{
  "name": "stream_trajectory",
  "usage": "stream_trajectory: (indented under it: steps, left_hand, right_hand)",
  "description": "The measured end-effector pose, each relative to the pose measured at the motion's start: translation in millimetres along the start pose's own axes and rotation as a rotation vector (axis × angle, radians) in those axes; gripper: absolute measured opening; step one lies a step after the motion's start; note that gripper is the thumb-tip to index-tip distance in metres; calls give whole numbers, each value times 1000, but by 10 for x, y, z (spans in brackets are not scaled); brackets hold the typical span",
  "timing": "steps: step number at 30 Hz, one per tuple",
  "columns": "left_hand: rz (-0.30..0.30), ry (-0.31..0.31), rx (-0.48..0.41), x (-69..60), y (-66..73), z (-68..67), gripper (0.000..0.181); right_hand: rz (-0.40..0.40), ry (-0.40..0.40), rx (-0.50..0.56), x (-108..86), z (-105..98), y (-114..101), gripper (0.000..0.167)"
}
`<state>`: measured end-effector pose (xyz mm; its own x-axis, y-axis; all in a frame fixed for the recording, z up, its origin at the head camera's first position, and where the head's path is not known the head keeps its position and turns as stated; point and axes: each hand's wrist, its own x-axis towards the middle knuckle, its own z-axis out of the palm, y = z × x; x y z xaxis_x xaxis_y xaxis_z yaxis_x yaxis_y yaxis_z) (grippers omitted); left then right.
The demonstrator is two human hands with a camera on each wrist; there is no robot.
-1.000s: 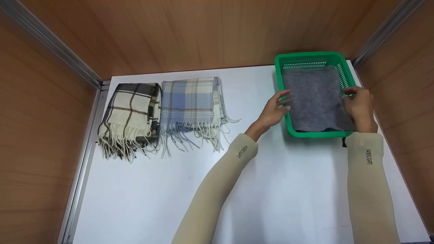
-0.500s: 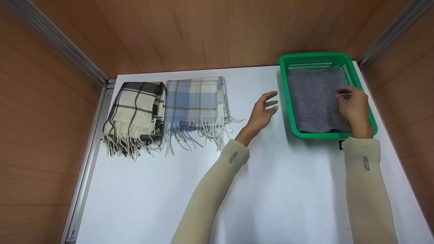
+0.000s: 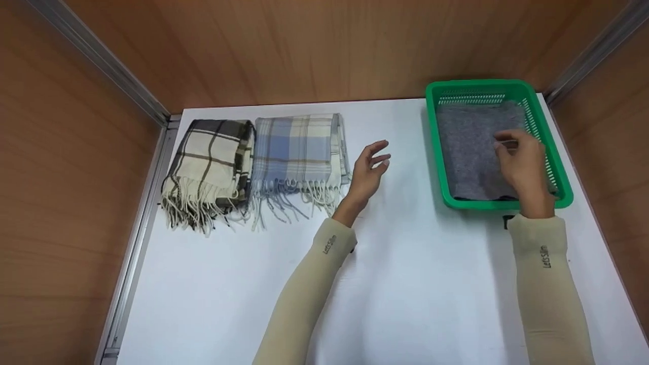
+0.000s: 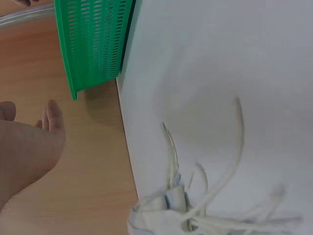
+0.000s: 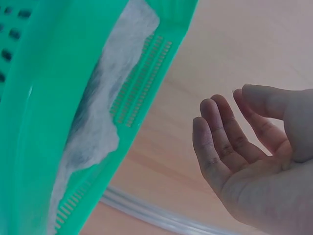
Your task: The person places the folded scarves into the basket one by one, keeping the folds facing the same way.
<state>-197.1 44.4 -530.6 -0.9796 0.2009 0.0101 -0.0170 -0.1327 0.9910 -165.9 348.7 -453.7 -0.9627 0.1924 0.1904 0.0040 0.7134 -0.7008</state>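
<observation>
In the head view a green plastic basket stands at the back right with a folded grey cloth inside. Over the basket's right part hovers my right hand, its fingers loosely bent. The right wrist view shows that hand holding nothing, apart from the basket wall. My left hand is in the air between the basket and a blue-and-cream plaid scarf, its fingers relaxed around nothing. Left of that scarf lies a folded black-and-cream plaid scarf with a fringe.
A white table carries everything. Wooden panels enclose it at the back and sides, with metal rails at the corners. The blue scarf's fringe hangs loose in the left wrist view.
My left hand has drawn away from the basket's left rim toward the blue scarf. My right hand has shifted a little left over the grey cloth. The view has turned slightly.
</observation>
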Motion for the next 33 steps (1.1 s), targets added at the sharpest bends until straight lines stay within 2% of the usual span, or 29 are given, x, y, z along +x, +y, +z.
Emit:
stream_trajectory:
  steps: [6,10,14,18,23,33]
  left_hand:
    - [-4,80,-17,-98,-56,-200,45]
    - [15,117,-34,-184,-101,-363,43]
    - [3,153,-40,-280,-183,-494,42]
    - [-9,171,-47,-363,-255,-594,42]
    - [14,195,-61,-431,-308,-697,41]
    - [10,293,-63,-533,-294,-904,42]
  right_hand:
    - [-35,-8,22,-85,68,-96,28]
    - [-66,-12,31,-128,116,-148,26]
    - [-99,-10,54,-162,186,-174,24]
    - [-112,-24,69,-194,268,-199,24]
    - [-121,-53,88,-227,374,-246,22]
    - [-186,-75,120,-241,581,-355,22]
